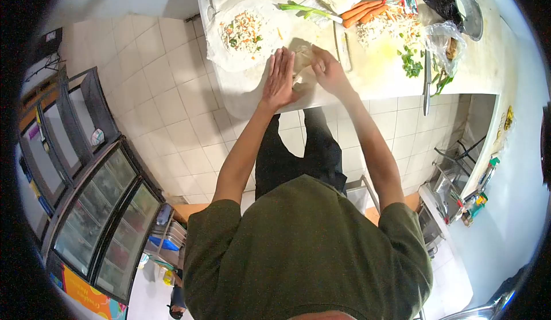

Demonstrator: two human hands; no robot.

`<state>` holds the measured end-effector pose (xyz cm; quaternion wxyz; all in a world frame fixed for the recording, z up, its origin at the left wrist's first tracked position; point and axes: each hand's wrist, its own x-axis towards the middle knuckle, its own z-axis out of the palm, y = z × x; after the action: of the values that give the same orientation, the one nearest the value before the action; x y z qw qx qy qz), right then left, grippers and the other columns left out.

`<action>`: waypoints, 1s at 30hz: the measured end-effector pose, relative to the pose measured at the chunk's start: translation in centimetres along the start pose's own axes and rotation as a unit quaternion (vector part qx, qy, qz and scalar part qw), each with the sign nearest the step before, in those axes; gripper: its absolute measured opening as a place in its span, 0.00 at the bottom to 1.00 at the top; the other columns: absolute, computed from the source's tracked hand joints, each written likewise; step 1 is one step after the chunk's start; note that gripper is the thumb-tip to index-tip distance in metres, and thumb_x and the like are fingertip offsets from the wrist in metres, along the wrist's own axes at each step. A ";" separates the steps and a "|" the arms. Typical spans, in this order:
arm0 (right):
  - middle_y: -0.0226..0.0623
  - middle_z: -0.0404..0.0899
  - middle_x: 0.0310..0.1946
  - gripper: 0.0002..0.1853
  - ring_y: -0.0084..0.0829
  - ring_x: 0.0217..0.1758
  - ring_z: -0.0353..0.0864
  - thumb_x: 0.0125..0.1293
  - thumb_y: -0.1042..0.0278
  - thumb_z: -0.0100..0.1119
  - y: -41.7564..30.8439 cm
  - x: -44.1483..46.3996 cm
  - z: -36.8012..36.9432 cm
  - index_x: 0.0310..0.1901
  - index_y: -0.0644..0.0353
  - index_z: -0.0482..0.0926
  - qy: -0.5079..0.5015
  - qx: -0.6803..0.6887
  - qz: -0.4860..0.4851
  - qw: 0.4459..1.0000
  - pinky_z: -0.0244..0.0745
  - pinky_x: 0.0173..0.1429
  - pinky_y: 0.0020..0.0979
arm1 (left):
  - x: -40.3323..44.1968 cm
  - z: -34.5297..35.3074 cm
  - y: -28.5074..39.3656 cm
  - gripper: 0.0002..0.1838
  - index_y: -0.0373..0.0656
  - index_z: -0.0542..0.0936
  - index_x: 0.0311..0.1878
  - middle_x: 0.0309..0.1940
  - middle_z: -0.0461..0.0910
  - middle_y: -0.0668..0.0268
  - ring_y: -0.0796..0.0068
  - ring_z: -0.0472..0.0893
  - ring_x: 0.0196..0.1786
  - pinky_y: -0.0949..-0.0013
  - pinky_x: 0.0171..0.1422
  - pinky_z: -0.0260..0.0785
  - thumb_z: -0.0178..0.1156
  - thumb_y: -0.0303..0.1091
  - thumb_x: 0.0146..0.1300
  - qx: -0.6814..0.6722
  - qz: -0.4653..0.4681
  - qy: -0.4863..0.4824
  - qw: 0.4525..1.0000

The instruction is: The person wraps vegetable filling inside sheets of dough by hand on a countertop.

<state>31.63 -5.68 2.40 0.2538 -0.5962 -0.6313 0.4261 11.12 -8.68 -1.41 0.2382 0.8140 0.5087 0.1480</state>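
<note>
A thin, pale, crumpled sheet [302,62], perhaps a pastry wrapper, lies between my hands near the table's front edge. My left hand [279,80] rests flat along its left side with the fingers stretched out. At the sheet's right side, the bent fingers of my right hand [329,72] pinch its edge. Just left of my left hand is a round white wrapper sheet [217,47] topped with a chopped vegetable mix [242,32] of white, orange and green bits. What lies under my palms is hidden.
Spring onion [310,11] and carrots [363,12] lie behind my hands. Chopped vegetables [387,30], greens [411,62] and a plastic bag [445,45] are to the right. A knife [427,85] juts over the front edge. A glass-door cabinet [106,211] stands at left.
</note>
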 end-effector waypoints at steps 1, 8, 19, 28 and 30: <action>0.55 0.75 0.66 0.29 0.48 0.72 0.73 0.69 0.69 0.60 -0.8 0.2 -1.3 0.70 0.68 0.68 -0.020 -0.015 0.009 1.000 0.67 0.74 0.39 | 0.5 0.1 0.1 0.70 0.29 0.45 0.80 0.80 0.47 0.37 0.40 0.44 0.84 0.44 0.87 0.31 0.65 0.76 0.53 0.008 0.004 -0.006 1.000; 0.67 0.54 0.76 0.53 0.61 0.81 0.53 0.53 0.62 0.68 2.3 -0.5 -2.5 0.76 0.75 0.50 -0.111 -0.202 -0.185 0.955 0.52 0.83 0.48 | 2.6 0.9 -0.2 0.67 0.26 0.52 0.78 0.80 0.52 0.40 0.48 0.50 0.84 0.51 0.87 0.40 0.63 0.76 0.54 0.036 0.047 0.012 0.998; 0.69 0.47 0.78 0.68 0.63 0.82 0.47 0.47 0.34 0.79 2.8 0.8 -1.7 0.80 0.62 0.49 -0.097 -0.149 -0.172 0.969 0.46 0.83 0.56 | 4.4 0.8 1.3 0.47 0.34 0.60 0.76 0.72 0.67 0.45 0.48 0.67 0.75 0.51 0.81 0.56 0.69 0.50 0.62 -0.239 0.019 -0.014 0.971; 0.49 0.54 0.79 0.51 0.59 0.84 0.44 0.57 0.31 0.70 1.4 1.4 2.4 0.78 0.42 0.62 -0.048 -0.291 -0.199 0.935 0.40 0.80 0.68 | -5.4 -3.9 -2.1 0.48 0.42 0.61 0.76 0.71 0.68 0.50 0.47 0.67 0.74 0.45 0.79 0.58 0.76 0.36 0.53 -0.123 -0.043 0.100 0.986; 0.49 0.56 0.79 0.47 0.55 0.84 0.47 0.58 0.32 0.68 1.3 1.0 2.8 0.77 0.41 0.65 -0.054 -0.306 -0.193 0.931 0.41 0.81 0.65 | -6.5 -3.6 -2.4 0.47 0.41 0.62 0.75 0.70 0.69 0.51 0.47 0.68 0.73 0.44 0.79 0.59 0.75 0.35 0.54 -0.109 -0.052 0.101 0.987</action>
<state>29.80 -5.45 -0.31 0.1020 -0.4878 -0.8466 0.1870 4.68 -12.79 0.37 0.2805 0.7364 0.5523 0.2719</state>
